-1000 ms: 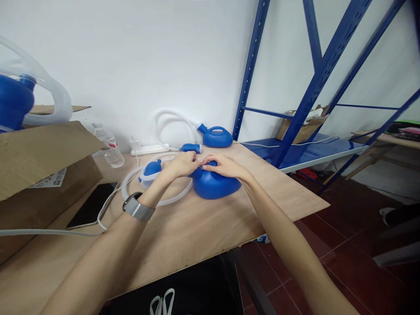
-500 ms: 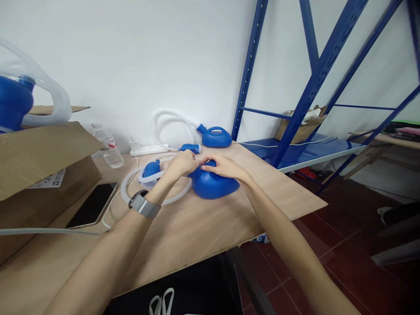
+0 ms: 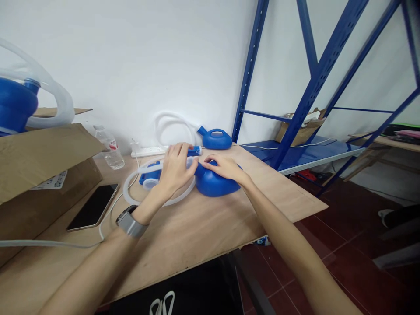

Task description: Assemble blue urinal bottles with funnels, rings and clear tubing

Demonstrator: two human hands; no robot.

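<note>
Inside the table's (image 3: 288, 190) right edge, the right hand (image 3: 225, 168) is clasping the front jug (image 3: 215, 186), whose neck is pointing leftward at the wide-spreading left hand (image 3: 177, 169)

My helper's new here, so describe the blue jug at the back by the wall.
Start at the blue rack, then the wooden table beside it. At its far corner by the wall sits the rear jug. Unlike the front jug, no hand rests on it.

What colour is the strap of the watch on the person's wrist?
Silver-grey watch strap, seen best in the head view.
</note>
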